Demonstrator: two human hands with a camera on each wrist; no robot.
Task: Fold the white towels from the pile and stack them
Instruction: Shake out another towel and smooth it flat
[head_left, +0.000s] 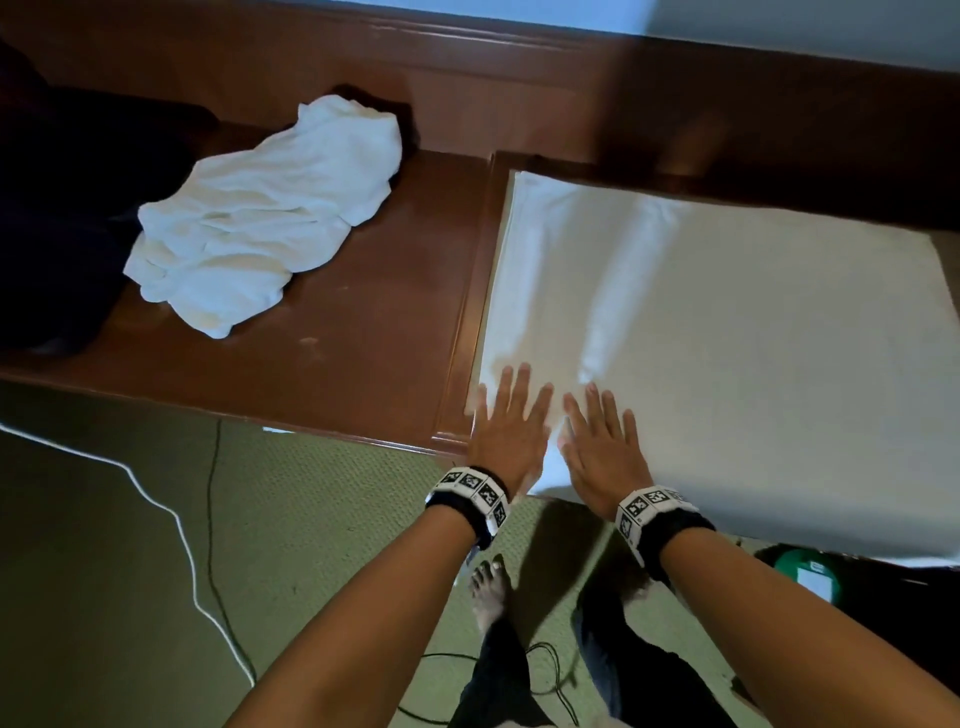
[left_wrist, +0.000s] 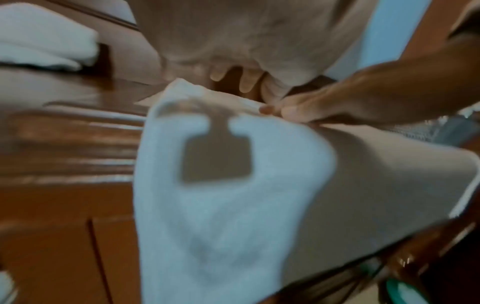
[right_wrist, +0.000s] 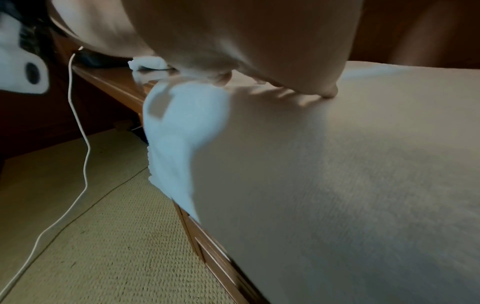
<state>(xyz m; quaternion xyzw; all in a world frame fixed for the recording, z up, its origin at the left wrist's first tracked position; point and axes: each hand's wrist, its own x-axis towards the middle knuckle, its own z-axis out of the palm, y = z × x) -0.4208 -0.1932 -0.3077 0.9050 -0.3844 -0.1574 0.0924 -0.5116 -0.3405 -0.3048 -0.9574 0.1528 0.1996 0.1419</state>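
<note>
A large white towel (head_left: 727, 322) lies spread flat on the right part of the brown wooden surface (head_left: 363, 312); its near edge hangs over the front. Both hands press flat on its near left corner, fingers straight and spread. My left hand (head_left: 506, 421) lies at the towel's left edge and my right hand (head_left: 602, 441) just beside it. The left wrist view shows the towel's corner (left_wrist: 221, 185) draped over the edge, with the right hand (left_wrist: 324, 107) beside it. In the right wrist view, the palm (right_wrist: 246, 41) rests on the towel (right_wrist: 337, 164). A crumpled pile of white towels (head_left: 265, 218) sits to the left.
A raised wooden back ledge (head_left: 519, 67) runs behind the surface. Dark objects (head_left: 62, 208) stand at the far left. On the woven floor mat (head_left: 130, 571) trail a white cable (head_left: 176, 519) and a black one. A green container (head_left: 805, 569) sits low right, by my bare foot (head_left: 488, 592).
</note>
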